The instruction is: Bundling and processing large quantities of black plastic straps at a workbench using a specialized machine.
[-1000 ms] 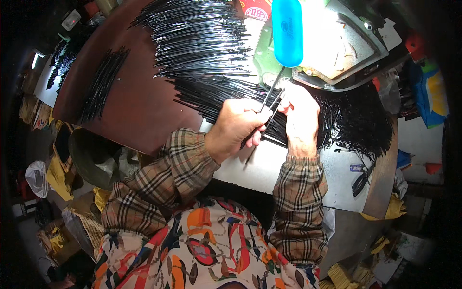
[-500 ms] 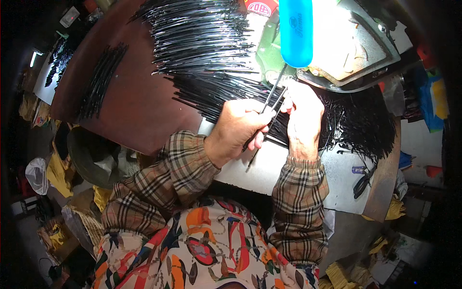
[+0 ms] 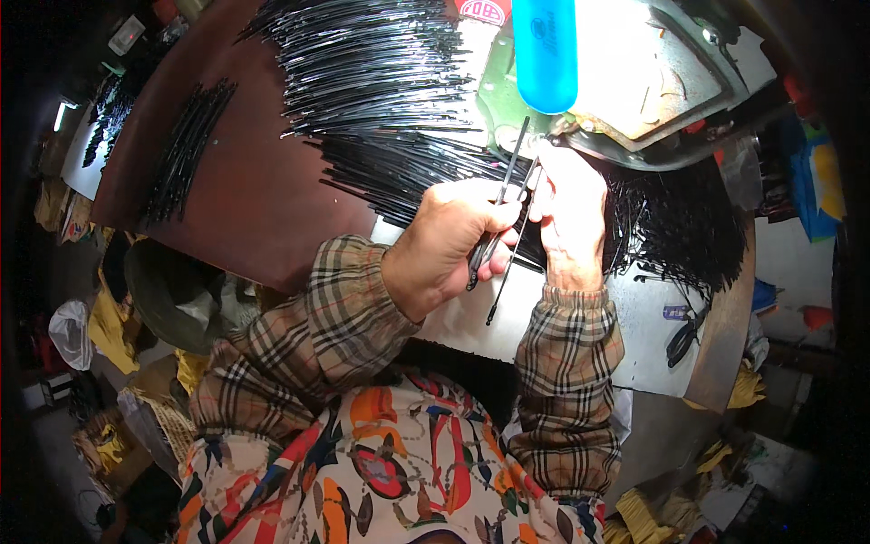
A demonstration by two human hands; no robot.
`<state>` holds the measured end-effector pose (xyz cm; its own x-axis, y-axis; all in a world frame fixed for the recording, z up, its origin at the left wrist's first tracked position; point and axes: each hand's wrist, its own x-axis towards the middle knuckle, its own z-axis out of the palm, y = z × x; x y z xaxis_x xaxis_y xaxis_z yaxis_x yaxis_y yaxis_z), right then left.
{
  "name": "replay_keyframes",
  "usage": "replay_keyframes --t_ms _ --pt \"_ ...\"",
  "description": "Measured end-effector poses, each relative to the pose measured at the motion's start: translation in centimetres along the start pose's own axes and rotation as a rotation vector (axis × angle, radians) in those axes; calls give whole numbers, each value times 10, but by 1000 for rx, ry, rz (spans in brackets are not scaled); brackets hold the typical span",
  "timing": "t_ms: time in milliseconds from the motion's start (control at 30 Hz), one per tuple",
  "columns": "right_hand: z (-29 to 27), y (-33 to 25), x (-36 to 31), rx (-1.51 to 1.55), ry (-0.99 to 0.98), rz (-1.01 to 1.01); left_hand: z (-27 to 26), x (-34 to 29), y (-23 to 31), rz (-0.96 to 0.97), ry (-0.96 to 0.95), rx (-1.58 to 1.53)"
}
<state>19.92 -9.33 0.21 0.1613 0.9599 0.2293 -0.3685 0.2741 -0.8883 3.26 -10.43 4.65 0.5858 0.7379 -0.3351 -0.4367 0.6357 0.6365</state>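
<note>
My left hand (image 3: 439, 238) is closed around a few thin black rods (image 3: 517, 150), which stick out above and below the fist. To its right, my right hand (image 3: 573, 213) is closed, its fingertips pinching the upper end of one slim black rod (image 3: 501, 292). That rod slants down past my left fingertips, ending in a small knob above the pale work surface (image 3: 453, 337). Strong glare washes out the pinched end. Behind both hands lies a stack of similar black rods (image 3: 399, 172), with a larger, neatly layered stack (image 3: 372, 77) farther back.
A tangled heap of black rods (image 3: 684, 218) lies at right, near dark-handled pliers (image 3: 681, 342). A smaller rod bundle (image 3: 188, 150) rests on the brown board (image 3: 263, 181). Beyond my hands are a blue round-ended object (image 3: 546, 59) and a brightly lit metal tray (image 3: 675, 136).
The single rod's lower knob has swung right, away from the rods in my left fist. Both hands keep their grips. The surroundings have shifted slightly in view.
</note>
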Motion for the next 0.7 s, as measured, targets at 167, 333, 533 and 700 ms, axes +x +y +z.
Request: replay_keyframes --t_ms 167,333,533,700 --pt "7 3 5 24 14 -12 2 -4 7 -9 -9 51" --pt "20 3 -6 -49 30 -81 2 0 -10 108 141 347" --pt "27 -10 -17 -143 81 166 -49 -25 10 522 156 693" --pt "38 -15 -15 -185 117 211 -173 -70 110 986 1054 1882"
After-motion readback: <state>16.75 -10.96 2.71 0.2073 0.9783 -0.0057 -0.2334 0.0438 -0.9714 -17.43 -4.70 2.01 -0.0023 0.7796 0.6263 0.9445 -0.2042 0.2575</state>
